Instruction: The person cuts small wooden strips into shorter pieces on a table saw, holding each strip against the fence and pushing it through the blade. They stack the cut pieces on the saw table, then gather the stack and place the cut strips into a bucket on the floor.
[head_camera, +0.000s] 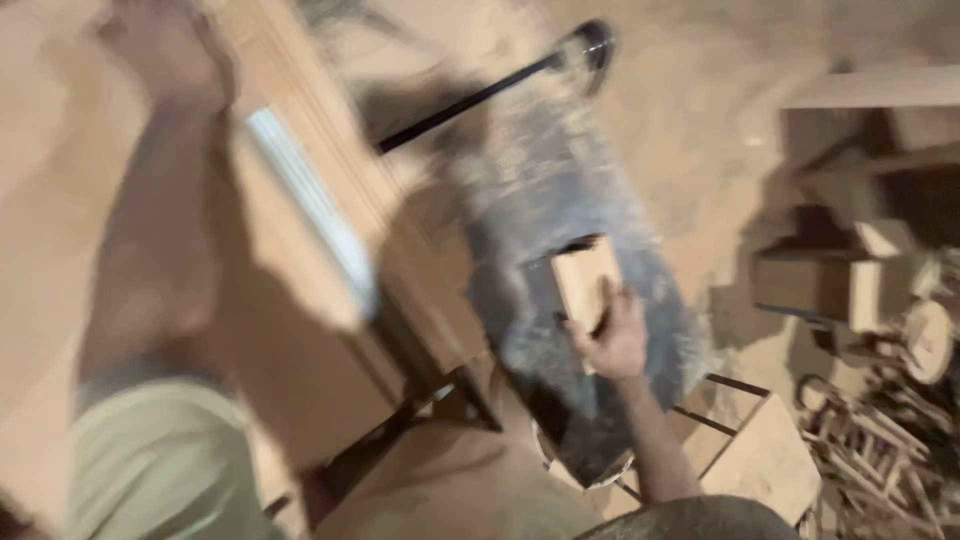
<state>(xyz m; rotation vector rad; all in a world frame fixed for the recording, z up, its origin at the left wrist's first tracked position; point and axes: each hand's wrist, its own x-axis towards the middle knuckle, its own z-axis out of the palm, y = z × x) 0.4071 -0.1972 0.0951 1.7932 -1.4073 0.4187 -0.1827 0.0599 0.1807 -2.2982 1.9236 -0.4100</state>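
Right hand grips small wood block over dusty grey surface; left hand raised, blurred, grip unclear. Placing needs steadiness.

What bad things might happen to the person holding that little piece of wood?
The right hand grips a small wood block by its lower end over a dusty grey surface; it might slip and drop. The left hand is raised and blurred beside a large wooden panel, so it might bump it. Wood scraps on the floor could trip someone.
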